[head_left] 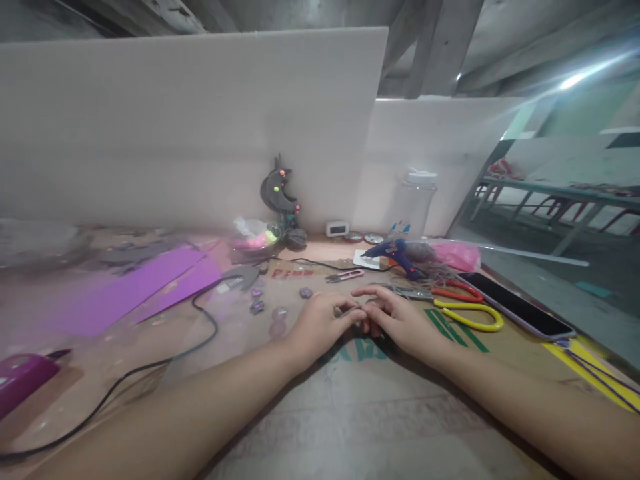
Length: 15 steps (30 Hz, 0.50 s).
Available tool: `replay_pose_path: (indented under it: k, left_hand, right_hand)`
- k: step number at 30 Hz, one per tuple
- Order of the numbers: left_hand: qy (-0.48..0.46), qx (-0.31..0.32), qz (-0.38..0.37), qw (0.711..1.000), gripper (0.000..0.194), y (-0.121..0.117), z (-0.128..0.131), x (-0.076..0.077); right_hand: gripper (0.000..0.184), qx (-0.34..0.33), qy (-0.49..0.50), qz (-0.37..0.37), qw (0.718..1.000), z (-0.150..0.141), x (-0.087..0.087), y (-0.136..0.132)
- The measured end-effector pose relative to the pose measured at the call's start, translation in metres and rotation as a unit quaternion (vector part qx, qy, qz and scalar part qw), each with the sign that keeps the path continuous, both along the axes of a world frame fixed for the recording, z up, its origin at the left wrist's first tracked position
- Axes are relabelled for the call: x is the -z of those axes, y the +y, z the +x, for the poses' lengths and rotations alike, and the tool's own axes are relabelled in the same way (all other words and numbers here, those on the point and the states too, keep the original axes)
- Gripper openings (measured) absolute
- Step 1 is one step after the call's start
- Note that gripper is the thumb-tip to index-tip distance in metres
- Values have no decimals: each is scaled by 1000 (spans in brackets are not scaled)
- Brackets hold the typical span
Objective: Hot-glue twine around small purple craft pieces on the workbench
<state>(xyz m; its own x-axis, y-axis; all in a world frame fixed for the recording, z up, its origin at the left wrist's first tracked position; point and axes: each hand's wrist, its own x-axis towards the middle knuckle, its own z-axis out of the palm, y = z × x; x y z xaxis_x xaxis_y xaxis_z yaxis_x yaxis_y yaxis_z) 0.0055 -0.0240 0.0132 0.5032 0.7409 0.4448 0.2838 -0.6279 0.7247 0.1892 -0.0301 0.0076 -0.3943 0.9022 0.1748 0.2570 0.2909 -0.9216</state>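
My left hand (327, 322) and my right hand (395, 320) meet over the middle of the cardboard-covered table, fingertips touching. Thumb and fingers of the left are pinched together. The right has its fingers bent in against the left's, with one finger reaching out above. Whatever lies between the fingertips is hidden or too small to name. Just beyond the left hand lies a small purple flower-shaped piece (306, 293). Further left are more small purple pieces (257, 307) and pale pink round pieces (279, 322). Pink-handled thread snips (345, 276) rest behind the hands.
Right of the hands lie red-handled scissors (457, 291), a yellow-handled tool (473, 315), a phone (517, 305) and a blue glue gun (395, 257). Purple sheets (175, 283) and a black cord (165, 361) spread leftward. A pinned dark moon shape (277, 190) stands at the back.
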Motion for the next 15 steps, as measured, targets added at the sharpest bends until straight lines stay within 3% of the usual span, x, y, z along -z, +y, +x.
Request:
replay_pose_path:
  k: [8, 15]
  left_hand:
    - [32, -17, 49, 998, 22, 1, -1, 0]
    - [19, -30, 35, 999, 22, 3, 1, 2]
  right_hand:
    - [37, -11, -8, 0, 1000, 2, 2, 1]
    - [35, -16, 4, -10, 1000, 2, 4, 2]
